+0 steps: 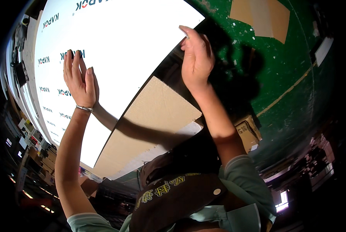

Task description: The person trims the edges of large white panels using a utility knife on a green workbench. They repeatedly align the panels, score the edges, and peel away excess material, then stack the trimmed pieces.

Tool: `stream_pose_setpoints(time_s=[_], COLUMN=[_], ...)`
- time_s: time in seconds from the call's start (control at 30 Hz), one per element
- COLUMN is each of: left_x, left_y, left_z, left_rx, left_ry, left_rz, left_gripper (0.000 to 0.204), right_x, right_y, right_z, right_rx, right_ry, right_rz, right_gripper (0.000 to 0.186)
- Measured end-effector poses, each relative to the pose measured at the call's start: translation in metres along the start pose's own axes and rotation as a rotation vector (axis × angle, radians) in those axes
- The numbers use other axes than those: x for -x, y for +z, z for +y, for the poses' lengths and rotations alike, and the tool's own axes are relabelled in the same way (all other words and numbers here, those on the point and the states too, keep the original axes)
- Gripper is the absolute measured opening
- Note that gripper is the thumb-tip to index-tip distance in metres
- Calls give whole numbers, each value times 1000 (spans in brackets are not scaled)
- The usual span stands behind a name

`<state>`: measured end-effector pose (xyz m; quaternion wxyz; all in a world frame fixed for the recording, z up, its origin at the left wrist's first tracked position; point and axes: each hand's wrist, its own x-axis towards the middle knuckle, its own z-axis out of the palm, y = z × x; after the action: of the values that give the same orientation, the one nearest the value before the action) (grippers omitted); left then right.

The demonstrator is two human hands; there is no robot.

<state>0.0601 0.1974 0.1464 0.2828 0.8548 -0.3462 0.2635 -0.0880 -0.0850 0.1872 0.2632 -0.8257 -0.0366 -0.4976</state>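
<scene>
A large white panel (118, 50) with rows of small dark-and-red printing spreads across the upper left, its dark edge running diagonally. My left hand (80, 83) lies palm down on it, fingers stretched out, holding nothing; a bracelet circles that wrist. At the panel's right edge, near its far corner, my right hand (198, 62) is curled, one fingertip over the white face and other fingers bent at the rim. It appears to grip the edge, though part of the contact is hidden. Underneath the panel, brown cardboard (153, 112) sticks out toward me.
A green floor (273, 77) with white scraps lies to the right, carrying a flat cardboard piece (262, 17) and a cardboard box (248, 131). A white strip (323, 51) sits farther right. Cartons (45, 164) and clutter fill the lower left. My dark apron (176, 201) shows below.
</scene>
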Motion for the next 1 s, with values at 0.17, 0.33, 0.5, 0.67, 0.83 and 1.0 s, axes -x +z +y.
stream_pose_setpoints(time_s=[0.17, 0.33, 0.5, 0.67, 0.83, 1.0], left_x=[-5, -7, -7, -4, -4, -3], left_y=[-1, 4, 1, 3, 5, 6], left_z=[-3, 0, -3, -5, -4, -3], left_rx=[5, 58, 28, 70, 64, 111], left_ry=[28, 22, 31, 5, 2, -19], left_rz=[-1, 15, 6, 4, 18, 21], left_gripper=[51, 51, 51, 52, 52, 52], right_x=[-23, -23, -20, -12, -39, -24], right_y=[-3, 2, 0, 1, -5, 1], right_z=[17, 25, 6, 0, 18, 24], right_rx=[-72, -9, 108, -23, 149, 46], right_ry=[149, 81, 54, 100, -42, 89], right_rz=[240, 238, 90, 80, 186, 217], right_gripper=[31, 29, 31, 34, 30, 27])
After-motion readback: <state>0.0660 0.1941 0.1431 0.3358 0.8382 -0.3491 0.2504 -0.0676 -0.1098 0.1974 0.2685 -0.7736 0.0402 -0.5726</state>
